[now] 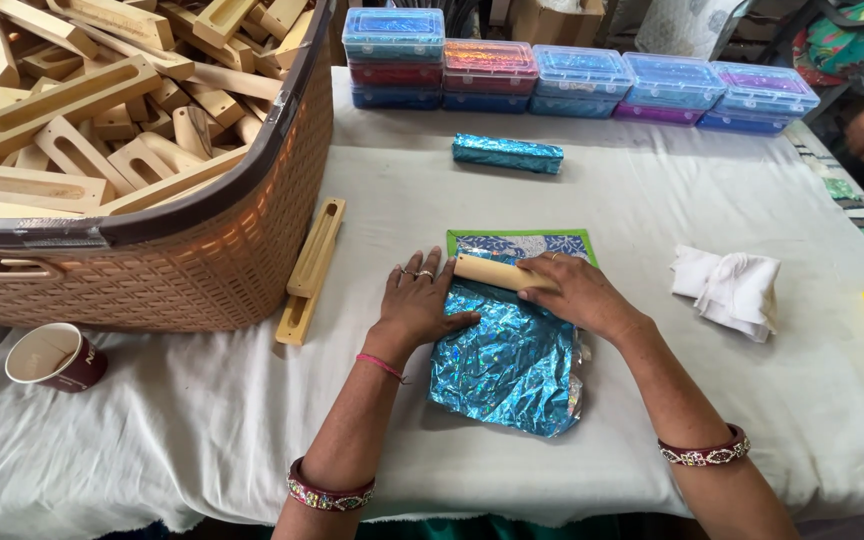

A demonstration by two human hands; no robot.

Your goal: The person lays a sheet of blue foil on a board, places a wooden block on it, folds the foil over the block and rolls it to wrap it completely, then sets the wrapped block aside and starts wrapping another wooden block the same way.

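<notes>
Foil [507, 365] lies crinkled on the counter [652, 200]. Left hand [417, 300] presses it flat, fingers spread. Right hand [577, 292] fingers grip the wooden block [487, 271].

To my left the big wicker basket [202, 240] and a wooden block [310, 270] leaning beside it wall me in. Ahead, open cloth [652, 190] up to a wrapped block [507, 153] and stacked plastic boxes [577, 78]. Right, a folded white rag [730, 287].

cloth-covered table [652, 200]: basket [202, 260], boxes [582, 80]
</notes>
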